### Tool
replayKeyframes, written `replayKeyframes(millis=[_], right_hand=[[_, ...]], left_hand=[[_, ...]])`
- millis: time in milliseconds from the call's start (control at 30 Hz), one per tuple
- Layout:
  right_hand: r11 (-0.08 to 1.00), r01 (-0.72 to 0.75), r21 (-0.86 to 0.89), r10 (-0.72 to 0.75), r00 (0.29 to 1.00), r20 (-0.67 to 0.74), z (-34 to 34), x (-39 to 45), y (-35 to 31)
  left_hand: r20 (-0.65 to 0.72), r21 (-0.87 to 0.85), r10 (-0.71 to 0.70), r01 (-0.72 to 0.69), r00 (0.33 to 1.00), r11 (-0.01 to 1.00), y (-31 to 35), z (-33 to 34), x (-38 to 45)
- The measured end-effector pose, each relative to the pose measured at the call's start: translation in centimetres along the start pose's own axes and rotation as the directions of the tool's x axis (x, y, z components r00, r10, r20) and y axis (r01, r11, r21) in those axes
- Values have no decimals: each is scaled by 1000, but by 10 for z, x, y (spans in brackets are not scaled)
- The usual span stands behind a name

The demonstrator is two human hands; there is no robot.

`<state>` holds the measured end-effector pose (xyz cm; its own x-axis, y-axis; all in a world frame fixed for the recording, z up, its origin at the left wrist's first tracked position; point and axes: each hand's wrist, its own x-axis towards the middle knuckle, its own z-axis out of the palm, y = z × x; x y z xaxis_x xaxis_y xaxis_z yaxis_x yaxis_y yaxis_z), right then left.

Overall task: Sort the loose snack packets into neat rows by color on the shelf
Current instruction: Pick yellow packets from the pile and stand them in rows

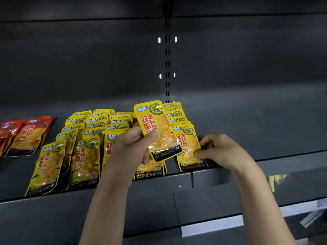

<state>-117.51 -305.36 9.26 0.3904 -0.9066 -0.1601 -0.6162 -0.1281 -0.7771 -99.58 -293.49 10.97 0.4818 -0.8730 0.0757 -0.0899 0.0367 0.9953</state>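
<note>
Dark grey shelf, head view looking down at both hands. Left hand holds one yellow packet up off the shelf, thumb across its front and fingers curled behind, packet tilted with its black bottom band toward the right. Right hand pinches the right edge of the front packet of the rightmost yellow row; that packet lies flat at the near edge of the shelf, other fingers curled.

Yellow packets lie in overlapping rows running near to far across the middle of the shelf, tops stepped like shingles. About four rows sit left of the hands, one more lies partly hidden under the left hand, plus the row at the right hand. Rows sit just beside each other, some touching.

Red packets in a looser pile at far left, apart from the yellow rows, partly cut by the frame edge. Right part of the shelf is bare metal. Slotted upright post on the back wall above the yellow rows. Something yellow, blurred, below the shelf edge at right, cannot tell what.
</note>
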Motion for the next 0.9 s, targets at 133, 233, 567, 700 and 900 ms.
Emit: replayKeyframes(millis=[133,233,567,700,900], right_hand=[[984,11,180,11,993,-117,-6,-3,5],[972,21,234,13,990,-141,-12,-7,7],[986,33,160,-25,998,-51,-21,-3,14],[985,47,165,-41,998,-36,-23,0,17],[986,95,134,-95,995,-8,-25,7,20]], left_hand=[[52,106,-8,3,999,994,1,18,-5],[25,137,4,-7,1000,991,-1,40,-7],[-62,520,45,-6,997,854,-12,69,-5],[-75,617,79,-16,994,787,-16,73,-3],[-93,753,98,6,991,658,-18,76,-2]])
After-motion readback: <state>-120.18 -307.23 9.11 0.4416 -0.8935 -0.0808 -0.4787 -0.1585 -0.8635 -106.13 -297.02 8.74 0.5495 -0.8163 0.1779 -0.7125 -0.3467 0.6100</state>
